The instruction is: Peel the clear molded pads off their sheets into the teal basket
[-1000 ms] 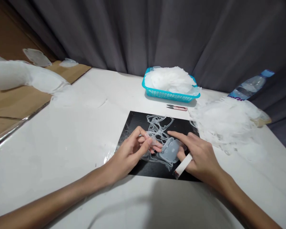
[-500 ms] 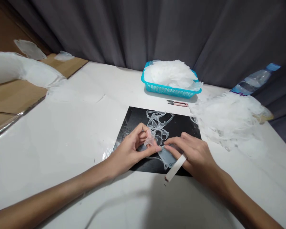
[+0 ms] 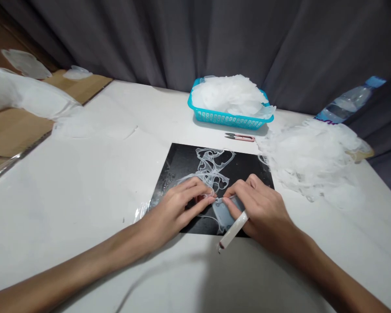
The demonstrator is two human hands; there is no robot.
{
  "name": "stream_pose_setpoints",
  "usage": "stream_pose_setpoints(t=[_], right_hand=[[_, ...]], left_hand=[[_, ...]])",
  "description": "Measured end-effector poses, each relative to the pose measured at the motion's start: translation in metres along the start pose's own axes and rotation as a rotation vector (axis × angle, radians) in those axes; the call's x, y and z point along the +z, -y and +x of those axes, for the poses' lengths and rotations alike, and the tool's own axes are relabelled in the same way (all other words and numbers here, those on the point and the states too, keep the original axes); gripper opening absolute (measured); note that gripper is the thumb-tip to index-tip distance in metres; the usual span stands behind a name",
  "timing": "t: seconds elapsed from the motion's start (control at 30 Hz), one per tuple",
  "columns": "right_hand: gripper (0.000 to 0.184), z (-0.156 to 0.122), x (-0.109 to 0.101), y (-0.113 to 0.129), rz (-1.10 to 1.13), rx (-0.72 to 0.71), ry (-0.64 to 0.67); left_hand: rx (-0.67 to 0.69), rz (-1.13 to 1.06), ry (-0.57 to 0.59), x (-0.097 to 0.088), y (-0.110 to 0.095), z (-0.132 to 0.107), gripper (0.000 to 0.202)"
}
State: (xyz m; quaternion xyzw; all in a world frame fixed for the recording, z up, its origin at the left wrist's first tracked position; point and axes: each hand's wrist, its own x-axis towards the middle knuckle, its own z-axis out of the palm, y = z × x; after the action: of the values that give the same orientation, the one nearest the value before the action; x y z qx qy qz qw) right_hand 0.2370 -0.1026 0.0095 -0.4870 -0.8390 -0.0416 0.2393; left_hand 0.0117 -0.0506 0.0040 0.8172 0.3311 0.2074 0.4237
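Observation:
A thin translucent plastic piece [image 3: 222, 214] lies on the black mat [image 3: 182, 163], with a looping offcut [image 3: 211, 161] of clear trim spread above it. My left hand [image 3: 179, 206] pinches the trim at the piece's upper left edge. Close beside it, my right hand [image 3: 263, 208] presses thumb and forefinger on the piece's top edge. A white stick-like tool [image 3: 233, 230] with a dark tip is tucked in the right hand, pointing down towards me. The fingers hide part of the edge between them.
A blue basket [image 3: 230, 119] heaped with translucent pieces stands behind the mat. Pink thread snips [image 3: 240, 137] lie before it. At right are a heap of clear scraps [image 3: 313, 156] and a plastic bottle [image 3: 348, 102]. Cardboard [image 3: 19, 130] with a filled white bag [image 3: 29, 93] is at left.
My left hand has turned over, its fingers now lower and closed at the piece's edge. The right fingers have curled in slightly. The whole view has shifted a little.

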Motion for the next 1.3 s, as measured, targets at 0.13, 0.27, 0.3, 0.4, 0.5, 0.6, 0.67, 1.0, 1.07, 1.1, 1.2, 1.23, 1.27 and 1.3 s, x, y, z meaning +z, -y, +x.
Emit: stream_pose_setpoints(t=[0.13, 0.27, 0.3, 0.4, 0.5, 0.6, 0.67, 1.0, 1.07, 1.1, 1.2, 1.23, 1.27, 1.3], right_hand=[[0.017, -0.002, 0.003, 0.003, 0.031, 0.005, 0.017], [0.019, -0.002, 0.006, 0.003, 0.043, 0.01, 0.001], [0.019, -0.002, 0.006, 0.003, 0.048, 0.014, 0.005], [0.019, -0.003, 0.005, 0.004, 0.083, 0.022, 0.042], [0.017, -0.003, 0.004, 0.007, 0.119, 0.031, 0.051], [0.017, -0.003, 0.003, 0.005, 0.127, 0.057, 0.056], [0.016, -0.003, 0.003, -0.003, 0.117, 0.12, 0.057], [0.012, -0.003, -0.01, -0.042, 0.21, 0.407, 0.002], [0.013, -0.003, -0.011, -0.038, 0.253, 0.416, -0.011], [0.012, -0.003, -0.011, -0.036, 0.273, 0.418, -0.011], [0.009, -0.004, -0.01, -0.029, 0.344, 0.41, 0.039], [0.015, -0.004, -0.009, -0.027, 0.363, 0.394, 0.07], [0.021, -0.003, -0.008, -0.025, 0.373, 0.372, 0.1], [0.025, -0.003, -0.008, -0.023, 0.375, 0.346, 0.13]], left_hand=[[-0.036, 0.051, 0.053, 0.001, -0.002, -0.002, 0.018], [-0.057, 0.056, 0.074, 0.002, -0.003, -0.004, 0.018], [-0.056, 0.056, 0.075, 0.002, -0.003, -0.004, 0.018], [-0.051, 0.063, 0.073, 0.002, -0.003, -0.004, 0.017], [-0.039, 0.075, 0.071, 0.0, -0.002, -0.005, 0.015], [-0.001, 0.099, 0.079, -0.002, -0.002, -0.007, 0.014], [0.014, 0.125, 0.072, -0.005, -0.002, -0.007, 0.015], [-0.081, 0.172, -0.048, -0.021, 0.007, -0.004, 0.013], [-0.095, 0.189, -0.055, -0.023, 0.008, -0.003, 0.012], [-0.1, 0.194, -0.057, -0.024, 0.007, -0.003, 0.012], [-0.108, 0.201, -0.067, -0.026, 0.006, -0.002, 0.012], [-0.112, 0.206, -0.071, -0.026, 0.005, -0.001, 0.012], [-0.116, 0.215, -0.077, -0.026, 0.005, -0.001, 0.012], [-0.117, 0.23, -0.087, -0.025, 0.005, 0.0, 0.011]])
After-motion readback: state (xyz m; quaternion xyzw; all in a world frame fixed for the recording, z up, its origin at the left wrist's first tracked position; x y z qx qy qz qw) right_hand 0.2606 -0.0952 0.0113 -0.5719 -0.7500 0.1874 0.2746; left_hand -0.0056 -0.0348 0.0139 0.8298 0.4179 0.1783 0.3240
